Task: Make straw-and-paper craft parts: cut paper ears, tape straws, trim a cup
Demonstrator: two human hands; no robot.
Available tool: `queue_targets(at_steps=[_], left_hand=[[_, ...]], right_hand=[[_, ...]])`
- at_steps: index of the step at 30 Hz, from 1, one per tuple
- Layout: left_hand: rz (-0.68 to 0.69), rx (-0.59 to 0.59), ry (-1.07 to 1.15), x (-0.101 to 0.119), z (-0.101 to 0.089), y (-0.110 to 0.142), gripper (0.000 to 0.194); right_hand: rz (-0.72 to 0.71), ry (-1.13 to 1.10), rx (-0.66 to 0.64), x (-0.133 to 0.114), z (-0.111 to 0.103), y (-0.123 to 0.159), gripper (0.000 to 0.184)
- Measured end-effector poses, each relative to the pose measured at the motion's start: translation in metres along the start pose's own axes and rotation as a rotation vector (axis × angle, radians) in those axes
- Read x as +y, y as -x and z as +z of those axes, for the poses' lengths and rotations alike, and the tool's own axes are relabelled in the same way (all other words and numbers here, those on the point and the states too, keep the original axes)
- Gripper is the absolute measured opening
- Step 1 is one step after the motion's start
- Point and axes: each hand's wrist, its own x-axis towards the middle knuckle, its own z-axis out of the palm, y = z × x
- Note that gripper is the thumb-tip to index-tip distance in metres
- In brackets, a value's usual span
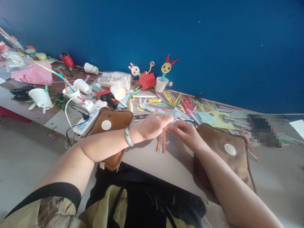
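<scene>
Faces a deep blue wall from ten to two o'clock, behind a long, cluttered grey table (144,155). Has a pink sheet (33,73) at ten o'clock, then loose paper cups (40,97), with a white power strip (87,122) at nine. Reaches past a brown pouch (111,122), left arm slanting in from eight o'clock, bracelet (129,136) at the wrist. Bends left hand (155,126) palm-down at centre, fingers clamped over the upper ends of orange pipe cleaners (161,142) hanging at six. Faces a rabbit-headed cup figure (166,67) at twelve. Angles right hand (186,133) in from four o'clock, thumb and forefinger drawn together beside left fingertips; cannot tell on what. Has colored pipe cleaners (187,104) strewn at one, another brown pouch (219,152) at four.
</scene>
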Motion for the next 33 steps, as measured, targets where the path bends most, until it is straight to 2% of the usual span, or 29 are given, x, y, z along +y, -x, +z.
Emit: queue_targets(at_steps=[5,12,19,25,33], left_hand=[[0.036,0.007,-0.065,0.000,0.001,0.001,0.015],[0.105,0.023,-0.060,0.000,-0.002,0.000,0.025],[0.113,-0.016,-0.027,-0.001,-0.003,0.001,0.031],[0.137,-0.004,0.018,-0.001,0.000,0.003,0.037],[0.233,0.097,-0.023,-0.002,0.004,0.004,0.040]], right_hand=[[0.116,-0.189,-0.064,-0.006,-0.004,0.001,0.044],[0.249,-0.507,-0.102,0.001,-0.002,0.000,0.035],[0.290,-0.601,-0.078,0.008,-0.002,-0.003,0.033],[0.321,-0.698,-0.032,0.003,-0.003,-0.003,0.031],[0.307,-0.774,-0.013,-0.005,-0.004,-0.003,0.027]])
